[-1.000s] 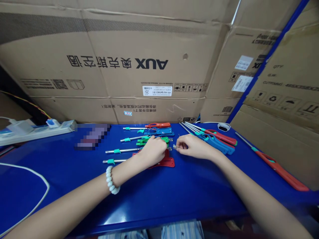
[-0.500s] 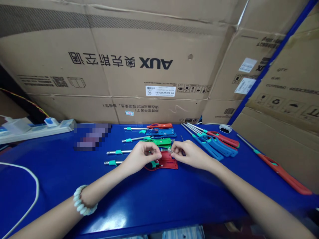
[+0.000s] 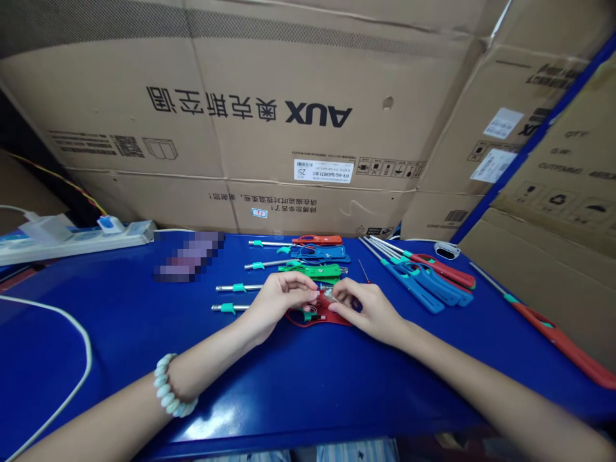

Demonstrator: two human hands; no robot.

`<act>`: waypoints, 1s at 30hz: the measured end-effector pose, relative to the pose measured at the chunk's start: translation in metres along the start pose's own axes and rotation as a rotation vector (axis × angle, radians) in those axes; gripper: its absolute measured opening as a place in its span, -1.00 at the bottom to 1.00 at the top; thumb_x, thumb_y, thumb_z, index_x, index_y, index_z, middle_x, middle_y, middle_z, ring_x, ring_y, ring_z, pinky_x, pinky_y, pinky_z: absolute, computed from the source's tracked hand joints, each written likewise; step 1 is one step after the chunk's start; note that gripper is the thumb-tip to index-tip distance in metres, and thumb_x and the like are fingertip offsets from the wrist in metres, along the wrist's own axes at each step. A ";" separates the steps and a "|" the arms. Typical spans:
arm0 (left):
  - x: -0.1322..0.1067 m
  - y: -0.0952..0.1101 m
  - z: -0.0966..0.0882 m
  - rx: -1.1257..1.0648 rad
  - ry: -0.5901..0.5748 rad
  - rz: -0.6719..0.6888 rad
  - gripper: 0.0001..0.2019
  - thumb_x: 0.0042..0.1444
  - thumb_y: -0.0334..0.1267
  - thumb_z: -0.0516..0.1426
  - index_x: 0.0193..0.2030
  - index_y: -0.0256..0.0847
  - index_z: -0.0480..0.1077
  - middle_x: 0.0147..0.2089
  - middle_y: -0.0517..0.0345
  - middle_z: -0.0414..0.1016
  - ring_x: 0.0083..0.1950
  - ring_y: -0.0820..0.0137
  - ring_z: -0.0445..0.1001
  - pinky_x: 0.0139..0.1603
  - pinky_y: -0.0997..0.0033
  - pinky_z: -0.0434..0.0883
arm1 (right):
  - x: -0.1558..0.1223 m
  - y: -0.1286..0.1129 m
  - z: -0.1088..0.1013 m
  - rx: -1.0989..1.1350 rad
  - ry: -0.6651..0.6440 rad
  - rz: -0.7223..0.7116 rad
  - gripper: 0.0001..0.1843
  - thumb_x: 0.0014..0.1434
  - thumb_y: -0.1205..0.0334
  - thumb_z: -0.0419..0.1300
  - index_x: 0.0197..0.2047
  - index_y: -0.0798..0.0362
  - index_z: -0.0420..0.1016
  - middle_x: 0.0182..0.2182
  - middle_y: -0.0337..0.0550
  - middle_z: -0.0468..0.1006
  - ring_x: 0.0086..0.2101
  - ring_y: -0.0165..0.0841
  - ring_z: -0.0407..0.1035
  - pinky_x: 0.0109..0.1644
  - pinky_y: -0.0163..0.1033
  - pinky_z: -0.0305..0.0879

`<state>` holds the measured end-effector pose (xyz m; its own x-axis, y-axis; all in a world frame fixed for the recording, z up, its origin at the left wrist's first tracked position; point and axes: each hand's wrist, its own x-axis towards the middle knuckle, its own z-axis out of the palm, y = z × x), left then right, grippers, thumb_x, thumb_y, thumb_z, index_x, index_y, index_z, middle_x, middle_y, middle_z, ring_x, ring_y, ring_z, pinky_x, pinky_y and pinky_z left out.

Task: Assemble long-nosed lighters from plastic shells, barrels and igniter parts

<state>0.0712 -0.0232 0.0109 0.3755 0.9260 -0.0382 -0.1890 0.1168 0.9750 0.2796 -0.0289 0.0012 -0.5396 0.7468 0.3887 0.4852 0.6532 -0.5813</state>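
Hands (image 3: 276, 301) closer together | partly hiding red casing (image 3: 330, 316) | green casing (image 3: 310, 271) behind

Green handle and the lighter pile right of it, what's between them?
A thin rod with a reddish end lies between green handle and lighter pile, in the head view.

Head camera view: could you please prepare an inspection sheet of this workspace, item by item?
Surface: blue tabletop, glossy, reflecting light.
Job's things: red casing, partly hidden; green casing and blue casing farther back; lighters grouped at right.
Clutter: pixelated object at left; white band at back right.
Hands: left hand and right hand close together; right pinches small clear piece; left's grip unclear.
Cables: white cable at left; coloured wires reaching the power strip.
Surroundings: cardboard behind and at right, upside-down print behind.
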 end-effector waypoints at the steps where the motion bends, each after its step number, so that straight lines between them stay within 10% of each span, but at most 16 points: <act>1: 0.000 0.000 0.000 0.000 0.002 0.001 -0.81 -0.17 -0.31 0.35 -0.44 -0.32 0.45 -0.53 0.24 0.47 -0.53 0.58 0.38 -0.46 0.60 0.34 | -0.001 0.001 0.001 -0.040 -0.002 -0.020 -0.84 0.25 0.14 0.12 -0.25 0.07 0.34 -0.52 -0.27 0.41 -0.54 -0.47 0.26 -0.43 -0.38 0.17; 30: 0.003 -0.008 0.000 0.040 0.050 0.021 -0.74 -0.26 -0.27 0.38 -0.47 -0.33 0.43 -0.57 0.20 0.50 -0.55 0.53 0.42 -0.44 0.55 0.40 | 0.007 0.007 0.002 -0.403 0.016 -0.338 -0.73 0.35 0.14 -0.02 -0.27 0.10 0.39 -0.47 -0.14 0.53 -0.48 -0.38 0.38 -0.33 -0.30 0.24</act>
<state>0.0739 -0.0215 0.0035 0.3259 0.9450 -0.0270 -0.1594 0.0831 0.9837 0.2781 -0.0192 -0.0013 -0.7031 0.4855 0.5195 0.5136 0.8521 -0.1013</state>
